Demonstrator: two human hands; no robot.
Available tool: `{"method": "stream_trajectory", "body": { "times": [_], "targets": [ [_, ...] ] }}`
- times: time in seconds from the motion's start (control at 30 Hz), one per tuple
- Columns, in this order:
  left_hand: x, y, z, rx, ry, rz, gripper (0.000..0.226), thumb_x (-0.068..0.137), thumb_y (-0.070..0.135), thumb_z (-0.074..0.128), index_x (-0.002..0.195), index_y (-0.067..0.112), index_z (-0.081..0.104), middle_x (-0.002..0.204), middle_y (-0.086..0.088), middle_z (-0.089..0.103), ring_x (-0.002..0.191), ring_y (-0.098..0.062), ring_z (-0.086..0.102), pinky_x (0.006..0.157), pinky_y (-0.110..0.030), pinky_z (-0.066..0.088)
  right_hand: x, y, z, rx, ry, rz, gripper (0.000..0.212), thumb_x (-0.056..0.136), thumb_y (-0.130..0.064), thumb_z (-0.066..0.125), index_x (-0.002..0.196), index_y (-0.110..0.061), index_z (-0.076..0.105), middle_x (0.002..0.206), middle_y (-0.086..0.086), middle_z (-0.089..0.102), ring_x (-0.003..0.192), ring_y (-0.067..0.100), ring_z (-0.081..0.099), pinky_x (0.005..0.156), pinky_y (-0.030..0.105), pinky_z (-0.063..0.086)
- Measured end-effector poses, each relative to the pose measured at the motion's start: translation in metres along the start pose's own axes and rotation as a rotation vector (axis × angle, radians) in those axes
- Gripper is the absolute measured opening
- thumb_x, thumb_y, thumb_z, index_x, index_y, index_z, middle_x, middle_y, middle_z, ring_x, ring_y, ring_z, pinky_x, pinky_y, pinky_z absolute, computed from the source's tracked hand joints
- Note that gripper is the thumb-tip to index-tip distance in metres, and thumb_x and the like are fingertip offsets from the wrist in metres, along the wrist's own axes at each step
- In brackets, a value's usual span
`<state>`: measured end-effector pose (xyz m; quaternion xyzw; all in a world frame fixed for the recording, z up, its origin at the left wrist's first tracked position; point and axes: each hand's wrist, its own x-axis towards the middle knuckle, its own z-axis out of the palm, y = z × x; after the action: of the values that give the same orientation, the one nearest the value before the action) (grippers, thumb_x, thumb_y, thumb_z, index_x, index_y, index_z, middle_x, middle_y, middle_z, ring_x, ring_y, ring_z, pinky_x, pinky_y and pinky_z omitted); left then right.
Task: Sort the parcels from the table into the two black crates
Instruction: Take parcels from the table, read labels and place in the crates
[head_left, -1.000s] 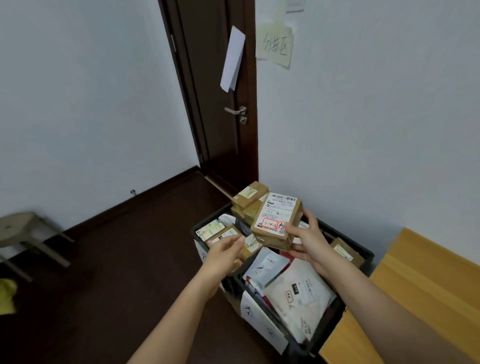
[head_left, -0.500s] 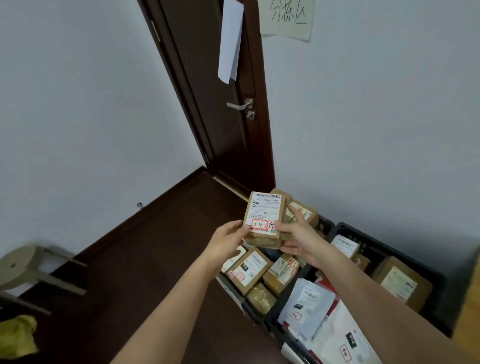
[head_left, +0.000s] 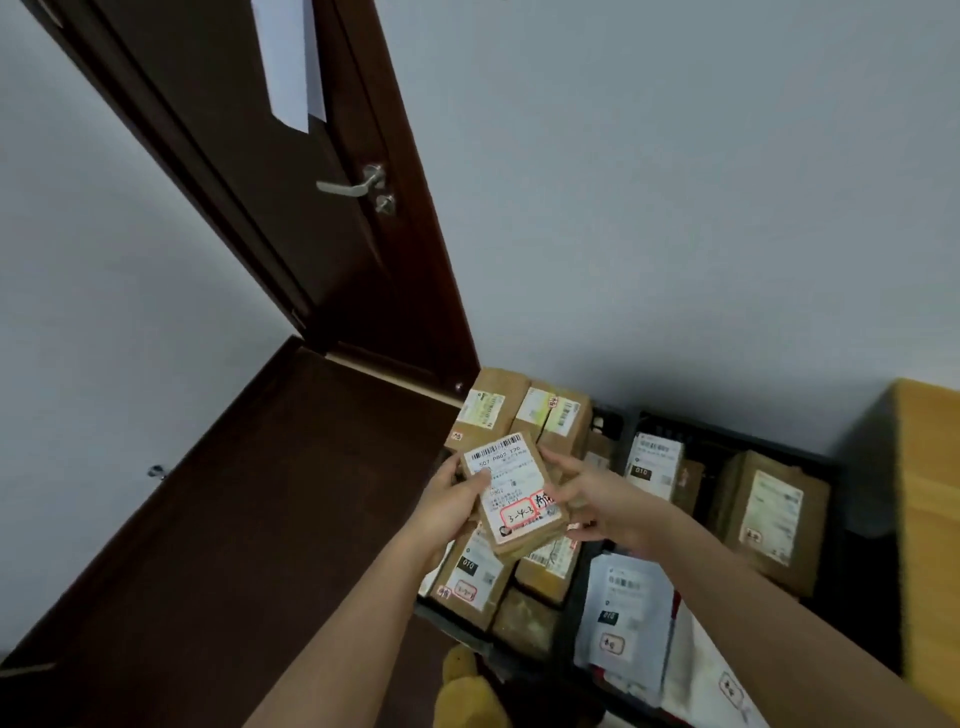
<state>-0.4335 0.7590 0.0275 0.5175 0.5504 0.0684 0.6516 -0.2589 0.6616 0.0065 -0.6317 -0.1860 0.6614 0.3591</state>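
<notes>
I hold a small brown cardboard parcel (head_left: 514, 493) with a white label and a red-framed mark, above the left black crate (head_left: 447, 621). My left hand (head_left: 451, 501) grips its left edge, thumb on the label. My right hand (head_left: 592, 501) grips its right side. The left crate holds several brown boxes, two of them (head_left: 519, 410) stacked high at its far end. The right black crate (head_left: 727, 436) holds brown boxes and white and grey mailer bags (head_left: 623, 613).
A dark wooden door (head_left: 291, 218) with a metal handle and a paper sheet stands behind the crates. The wooden table edge (head_left: 930, 519) is at the right. A yellow-brown object (head_left: 462, 691) lies on the dark floor near my feet.
The view has swung right and closer over the crates. My left hand has closed onto the parcel's left edge, and the parcel has tilted and come lower over the left crate.
</notes>
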Motion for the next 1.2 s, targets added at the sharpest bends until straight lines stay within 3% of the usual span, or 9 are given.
{"method": "stream_trajectory", "body": {
  "times": [0.13,0.27,0.43,0.57,0.63,0.73,0.9,1.0,1.2],
  "targets": [
    [0.034,-0.001,-0.022,0.072,-0.105,-0.053,0.017,0.101,0.028,0.052,0.115,0.027,0.061,0.097,0.000,0.076,0.094,-0.019,0.072,0.083,-0.038,0.058,0.016,0.003,0.012,0.088,0.117,0.051,0.056,0.093,-0.008,0.061,0.131,-0.048,0.054,0.108,0.008,0.074,0.114,0.033,0.062,0.102,0.049,0.048],
    [0.067,-0.007,-0.049,0.041,-0.183,-0.107,0.016,0.099,0.021,0.056,0.112,0.015,0.063,0.099,-0.007,0.075,0.091,-0.022,0.073,0.077,-0.036,0.059,0.032,0.010,0.036,0.190,0.176,0.098,0.045,0.095,-0.011,0.059,0.122,-0.047,0.057,0.107,0.010,0.074,0.114,0.034,0.061,0.105,0.052,0.043],
    [0.099,-0.034,-0.054,0.139,-0.213,-0.175,0.018,0.098,0.013,0.057,0.110,0.000,0.061,0.103,-0.015,0.072,0.096,-0.027,0.070,0.086,-0.041,0.058,0.047,0.035,0.063,0.320,0.410,0.122,0.031,0.097,-0.020,0.060,0.128,-0.023,0.059,0.099,0.007,0.075,0.089,0.019,0.069,0.073,0.034,0.053],
    [0.116,-0.071,-0.037,0.229,-0.244,-0.243,0.016,0.098,0.011,0.057,0.109,-0.001,0.060,0.106,-0.016,0.069,0.098,-0.026,0.068,0.082,-0.036,0.058,0.061,0.080,0.076,0.405,0.580,0.221,0.038,0.095,-0.021,0.064,0.131,-0.016,0.054,0.100,0.009,0.074,0.093,0.023,0.070,0.090,0.047,0.056],
    [0.122,-0.093,-0.031,0.254,-0.233,-0.288,0.017,0.097,0.011,0.059,0.110,0.001,0.059,0.109,-0.016,0.067,0.097,-0.026,0.067,0.074,-0.032,0.059,0.065,0.104,0.077,0.425,0.644,0.273,0.045,0.094,-0.020,0.065,0.135,-0.013,0.050,0.105,0.009,0.070,0.090,0.023,0.071,0.083,0.045,0.059],
    [0.128,-0.120,-0.026,0.286,-0.220,-0.338,0.006,0.096,0.011,0.060,0.095,0.006,0.056,0.107,-0.017,0.067,0.096,-0.027,0.068,0.075,-0.036,0.060,0.070,0.129,0.079,0.421,0.633,0.324,0.044,0.095,-0.016,0.063,0.135,-0.013,0.046,0.105,0.007,0.067,0.087,0.019,0.070,0.065,0.033,0.060],
    [0.138,-0.158,-0.022,0.360,-0.203,-0.402,0.014,0.095,0.012,0.062,0.102,0.001,0.056,0.113,-0.015,0.065,0.100,-0.027,0.066,0.072,-0.034,0.060,0.084,0.162,0.079,0.313,0.563,0.390,0.049,0.093,-0.012,0.065,0.137,-0.011,0.045,0.112,0.008,0.066,0.093,0.019,0.069,0.067,0.029,0.060],
    [0.138,-0.171,-0.019,0.402,-0.228,-0.463,0.016,0.096,0.012,0.061,0.103,0.000,0.052,0.113,-0.014,0.062,0.099,-0.024,0.063,0.069,-0.028,0.058,0.089,0.174,0.077,0.139,0.548,0.422,0.046,0.089,-0.009,0.069,0.131,-0.009,0.052,0.115,0.008,0.066,0.095,0.017,0.067,0.072,0.026,0.059],
    [0.137,-0.196,-0.012,0.468,-0.275,-0.465,0.012,0.091,0.005,0.065,0.088,0.009,0.054,0.107,-0.008,0.064,0.099,-0.021,0.064,0.083,-0.034,0.058,0.098,0.194,0.070,-0.074,0.549,0.398,0.046,0.082,-0.008,0.076,0.125,-0.009,0.059,0.121,0.009,0.065,0.111,0.023,0.064,0.092,0.039,0.055]
  ]
}}
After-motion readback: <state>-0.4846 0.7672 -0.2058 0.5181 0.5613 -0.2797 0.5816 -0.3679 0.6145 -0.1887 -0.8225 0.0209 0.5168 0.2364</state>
